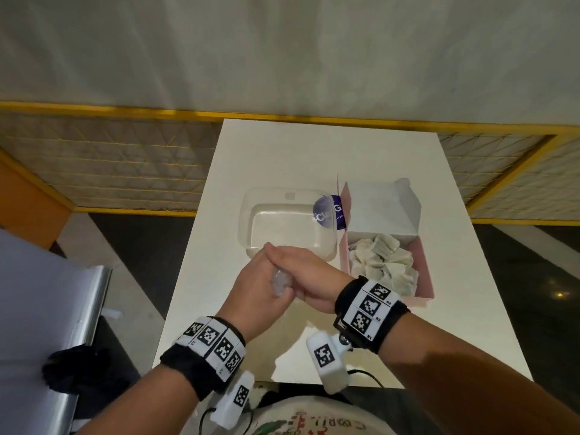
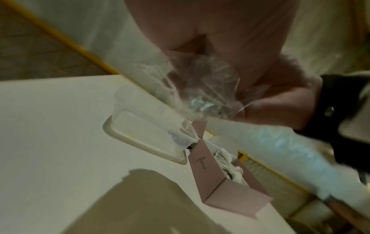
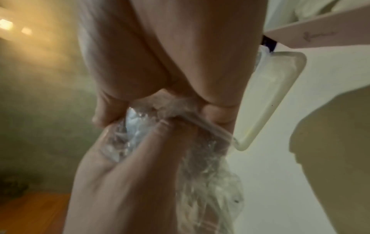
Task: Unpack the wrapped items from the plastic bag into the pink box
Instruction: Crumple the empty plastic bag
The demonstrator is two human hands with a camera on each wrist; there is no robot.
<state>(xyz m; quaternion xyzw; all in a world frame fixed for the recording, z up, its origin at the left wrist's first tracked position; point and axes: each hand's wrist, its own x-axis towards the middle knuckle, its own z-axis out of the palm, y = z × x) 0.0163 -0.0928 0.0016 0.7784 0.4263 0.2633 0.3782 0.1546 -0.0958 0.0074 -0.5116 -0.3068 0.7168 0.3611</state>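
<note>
While both hands press together above the counter (image 1: pixel 194 277), the plastic bag (image 1: pixel 280 282) sits crumpled between the palms, with the left hand (image 1: pixel 251 290) and the right hand (image 1: pixel 309 274) each closing their fingers (image 3: pixel 112 142) around it. The bag appears empty; the wrapped items (image 1: pixel 381 262) lie in the pink box (image 1: pixel 425 265), just right of the fingers. Compress the film evenly, keep it clear of the box, and set it in the clear tray (image 1: pixel 251 215) beyond the fingertips.
</note>
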